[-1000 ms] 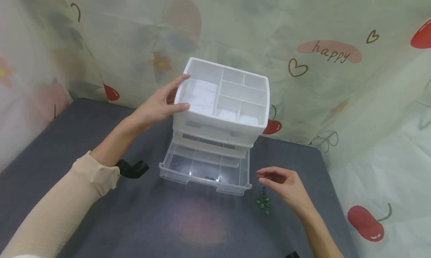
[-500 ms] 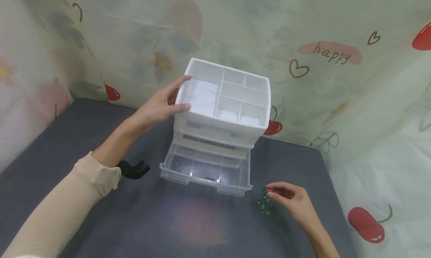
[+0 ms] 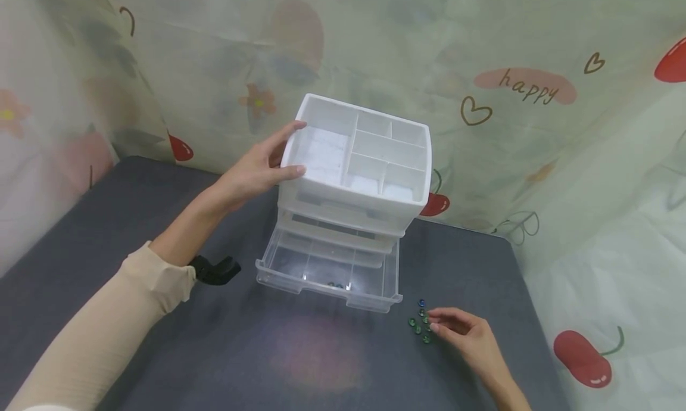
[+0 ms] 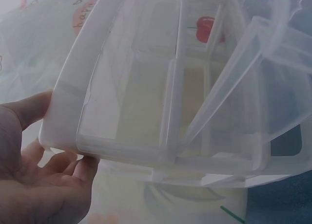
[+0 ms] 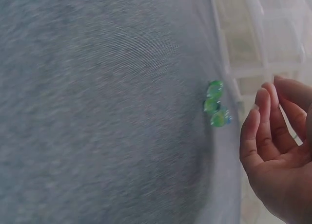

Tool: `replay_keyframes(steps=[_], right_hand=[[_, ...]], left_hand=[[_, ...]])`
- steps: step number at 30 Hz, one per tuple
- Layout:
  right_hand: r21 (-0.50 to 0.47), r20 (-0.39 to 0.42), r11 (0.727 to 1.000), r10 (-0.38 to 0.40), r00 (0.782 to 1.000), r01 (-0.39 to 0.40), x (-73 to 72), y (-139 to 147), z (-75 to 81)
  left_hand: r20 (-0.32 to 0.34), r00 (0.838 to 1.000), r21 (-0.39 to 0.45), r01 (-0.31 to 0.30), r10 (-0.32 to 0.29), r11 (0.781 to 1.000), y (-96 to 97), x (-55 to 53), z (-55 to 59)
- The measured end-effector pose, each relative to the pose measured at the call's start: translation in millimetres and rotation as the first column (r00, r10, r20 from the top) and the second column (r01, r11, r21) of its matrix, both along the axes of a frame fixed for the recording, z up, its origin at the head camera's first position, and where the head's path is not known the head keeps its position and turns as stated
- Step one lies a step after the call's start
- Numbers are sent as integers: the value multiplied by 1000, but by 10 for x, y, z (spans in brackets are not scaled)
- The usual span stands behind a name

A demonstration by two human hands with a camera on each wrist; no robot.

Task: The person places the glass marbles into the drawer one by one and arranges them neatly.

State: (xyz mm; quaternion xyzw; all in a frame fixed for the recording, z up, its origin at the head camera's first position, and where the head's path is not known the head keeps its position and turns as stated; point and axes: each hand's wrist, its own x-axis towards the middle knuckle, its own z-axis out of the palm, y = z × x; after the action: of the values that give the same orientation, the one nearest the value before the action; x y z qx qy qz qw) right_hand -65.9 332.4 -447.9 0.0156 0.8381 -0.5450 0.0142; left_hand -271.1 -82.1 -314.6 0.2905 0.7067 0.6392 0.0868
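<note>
Right hand (image 3: pixel 465 335): moved toward the viewer along the marbles (image 3: pixel 418 329) since half a second earlier, away from the blue marble (image 3: pixel 421 302); fingers bent, gap left between thumb and forefinger; contact with a marble cannot be told.
Marbles: grouped loosely on the table (image 3: pixel 214 357), just right of the drawer (image 3: pixel 370 302); one blue, the others green; probably laid there for easy reach by the right hand.
Drawer: pulled out low at the front, likely for access from above; small marbles (image 3: pixel 339 286) lying inside, near the front wall.
Left hand (image 3: pixel 259 168): gripping the left rim of the box (image 3: pixel 308 187), thumb and forefinger over the edge; presumably for steadying.
Box: white, housing the drawer; top divided into compartments.
Backdrop (image 3: pixel 536 155): hung behind the table; printed with cherries, flowers and hearts.
Writing: "happy" (image 3: pixel 538 86) legible at right; second word cut off at upper left, ending "ppy".
Brands: none legible on box or drawer.
</note>
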Motion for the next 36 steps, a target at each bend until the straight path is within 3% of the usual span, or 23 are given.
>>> replay_keyframes(steps=[8, 15, 20, 24, 31, 36], right_hand=[[35, 72, 998, -60, 996, 57, 73, 34, -129], [62, 160, 991, -129, 979, 120, 104, 51, -257], [139, 148, 983, -138, 979, 117, 127, 42, -298], [199, 88, 975, -115, 989, 96, 134, 35, -326], [348, 8, 933, -102, 995, 93, 131, 13, -349], [369, 0, 923, -115, 993, 107, 143, 20, -374]], left_hand=[[41, 999, 20, 7, -8, 1000, -4, 2, -6], [15, 1000, 3, 2, -2, 1000, -19, -6, -15], [16, 1000, 1, 3, -3, 1000, -11, -13, -28], [20, 1000, -5, 2, -1, 1000, -4, -4, -18], [26, 1000, -31, -6, 7, 999, -5, 131, 127], [27, 1000, -38, 5, -4, 999, 6, 154, 150]])
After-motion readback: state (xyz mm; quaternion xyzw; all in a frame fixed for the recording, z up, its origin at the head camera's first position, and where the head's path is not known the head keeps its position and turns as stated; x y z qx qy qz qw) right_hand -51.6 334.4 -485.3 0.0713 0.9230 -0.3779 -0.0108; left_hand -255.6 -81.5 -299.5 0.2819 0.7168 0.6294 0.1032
